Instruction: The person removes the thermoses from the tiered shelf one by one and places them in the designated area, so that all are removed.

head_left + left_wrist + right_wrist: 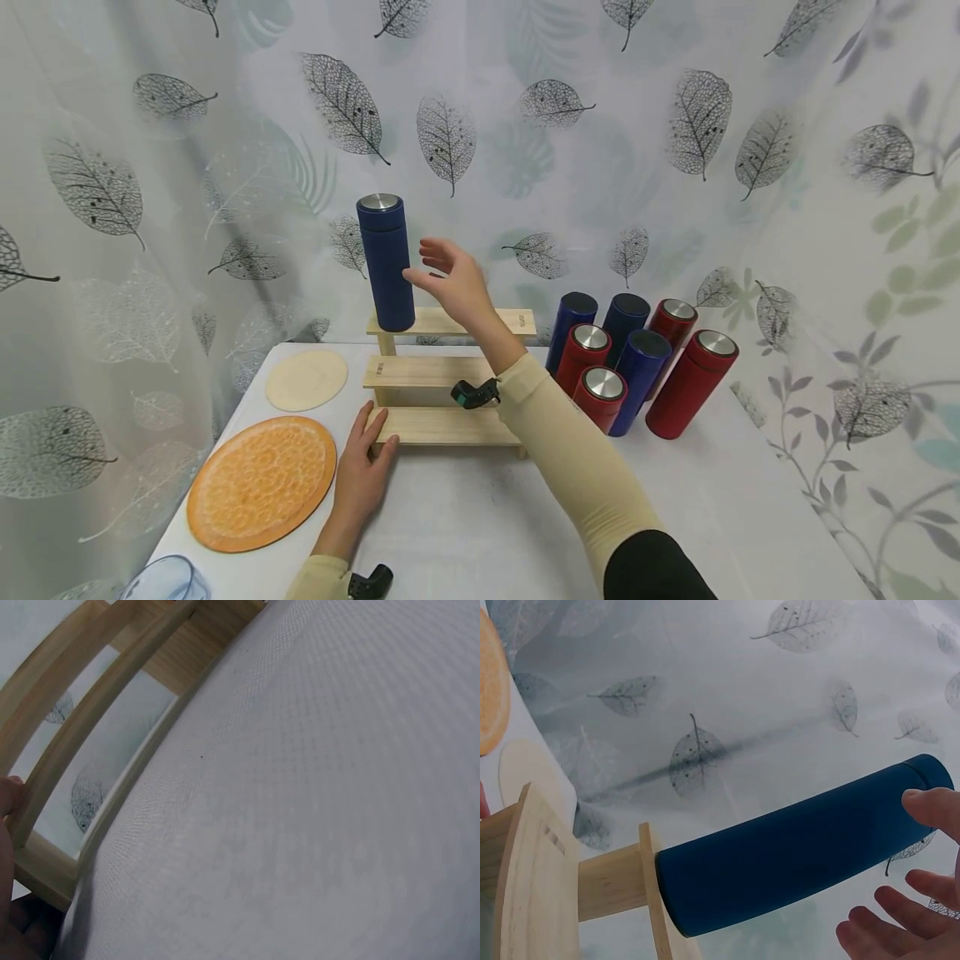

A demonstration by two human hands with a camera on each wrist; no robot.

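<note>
A blue flask [386, 262] stands upright on the top step of the wooden rack [442, 372], at the rack's left end. The right grip [452, 283] hangs just beside it at its three o'clock, fingers spread and holding nothing; from the wrist view the fingertips [930, 806] sit close to the cap end without clearly touching. The left grip [363, 475] lies flat against the rack's bottom step, fingers straight.

The flask is tall and narrow on a thin ledge; I'd say a brush from those fingers could topple it off the edge, or a push from the left grip could jolt the rack.

I count seven flasks: one on the rack and six on the counter [487, 517] at the rack's three o'clock, three blue, three red [691, 382]. Two round mats at nine o'clock.
</note>
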